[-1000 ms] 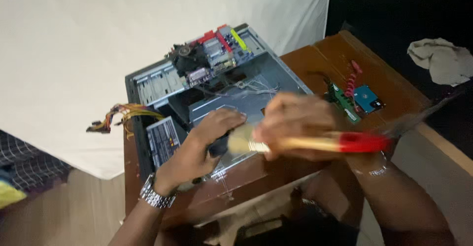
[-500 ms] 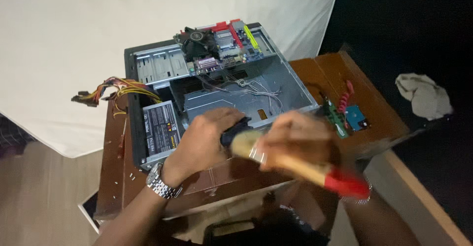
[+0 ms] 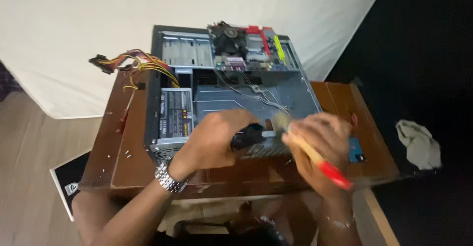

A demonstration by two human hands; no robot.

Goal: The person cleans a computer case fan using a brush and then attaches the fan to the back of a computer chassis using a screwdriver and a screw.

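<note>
Over the open computer case (image 3: 231,93), the right hand (image 3: 320,142) has tilted its gripped brush (image 3: 315,155) steeper, bristles now beside the small black part (image 3: 246,136) clasped in the left hand (image 3: 214,140).

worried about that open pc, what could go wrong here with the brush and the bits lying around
The brush in the right hand works close to the loose thin wires inside the open computer case; bristles could snag them. The left hand holds a small black part over the case edge; it might slip. Small screws on the wooden table could get knocked off.
</note>
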